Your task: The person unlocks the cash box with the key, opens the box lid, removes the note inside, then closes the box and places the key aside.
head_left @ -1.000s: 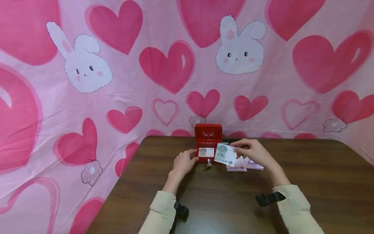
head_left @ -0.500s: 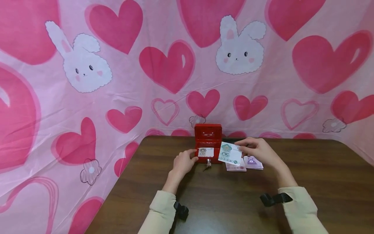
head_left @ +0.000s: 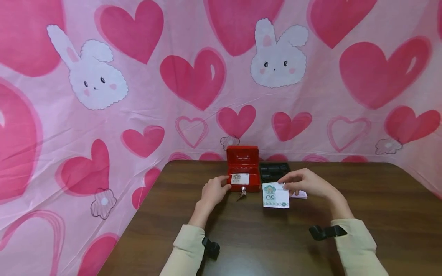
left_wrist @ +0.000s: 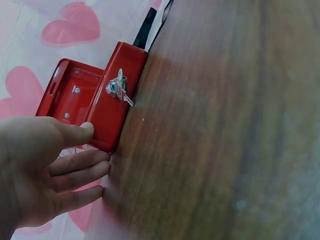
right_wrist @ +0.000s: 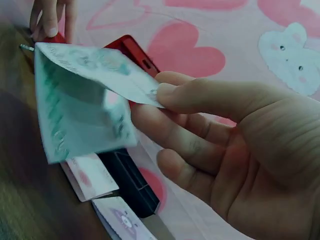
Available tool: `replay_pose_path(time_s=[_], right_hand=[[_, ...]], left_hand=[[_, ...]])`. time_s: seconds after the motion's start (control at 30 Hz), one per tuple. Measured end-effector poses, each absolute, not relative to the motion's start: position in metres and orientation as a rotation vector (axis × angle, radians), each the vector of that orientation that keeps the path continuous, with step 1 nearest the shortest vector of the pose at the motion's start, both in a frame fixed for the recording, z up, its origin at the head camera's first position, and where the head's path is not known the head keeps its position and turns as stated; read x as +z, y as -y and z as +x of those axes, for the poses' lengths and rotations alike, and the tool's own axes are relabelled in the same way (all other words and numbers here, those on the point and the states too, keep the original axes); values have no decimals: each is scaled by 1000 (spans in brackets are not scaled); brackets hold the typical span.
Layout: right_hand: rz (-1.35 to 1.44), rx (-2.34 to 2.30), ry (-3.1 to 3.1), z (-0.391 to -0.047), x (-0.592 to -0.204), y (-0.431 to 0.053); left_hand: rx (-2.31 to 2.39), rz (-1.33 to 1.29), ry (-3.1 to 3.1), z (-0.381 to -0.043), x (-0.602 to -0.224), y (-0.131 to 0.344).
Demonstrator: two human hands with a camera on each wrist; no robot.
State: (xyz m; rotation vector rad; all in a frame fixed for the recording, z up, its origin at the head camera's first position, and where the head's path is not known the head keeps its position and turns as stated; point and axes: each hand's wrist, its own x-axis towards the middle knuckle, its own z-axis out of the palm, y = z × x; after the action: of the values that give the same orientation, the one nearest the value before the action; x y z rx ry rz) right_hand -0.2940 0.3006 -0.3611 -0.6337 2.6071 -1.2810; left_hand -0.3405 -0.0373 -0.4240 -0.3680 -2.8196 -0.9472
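A red cash box (head_left: 243, 188) stands with its lid up on the wooden table, keys (head_left: 243, 193) hanging from its front lock. Inside lies a banknote (head_left: 240, 179). At the box's left side is my left hand (head_left: 214, 190); its thumb touches the front corner (left_wrist: 87, 127) and the other fingers extend fairly straight along the side. My right hand (head_left: 307, 183) pinches a folded green-and-white banknote (head_left: 275, 195) marked 50 by one edge, between thumb and fingers. It hangs in front of the black tray, to the right of the box.
Beside the box, toward the back, sits a black compartment tray (head_left: 273, 171). Pink paper notes (right_wrist: 90, 175) and purple notes (right_wrist: 122, 217) lie in front of it, partly hidden by the right hand in the head view. A pink heart-patterned cloth (head_left: 193, 76) hangs behind the table.
My right hand has carried the green banknote right, away from the box, then lower toward the front, uncovering the black tray. The left hand stays at the box.
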Motion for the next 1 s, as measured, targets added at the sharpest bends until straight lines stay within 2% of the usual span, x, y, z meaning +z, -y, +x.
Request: replay_pose_path(time_s=[0.23, 0.6, 1.0], right_hand=[[-689, -1224, -2526, -299, -373, -301], [-551, -1162, -2526, -305, -399, -306], [-537, -1177, -2551, -305, -415, -313]], left_hand=[[-968, -349, 2827, -340, -424, 40], [-988, -343, 2835, -340, -424, 42], [-994, -367, 2827, -340, -423, 38]])
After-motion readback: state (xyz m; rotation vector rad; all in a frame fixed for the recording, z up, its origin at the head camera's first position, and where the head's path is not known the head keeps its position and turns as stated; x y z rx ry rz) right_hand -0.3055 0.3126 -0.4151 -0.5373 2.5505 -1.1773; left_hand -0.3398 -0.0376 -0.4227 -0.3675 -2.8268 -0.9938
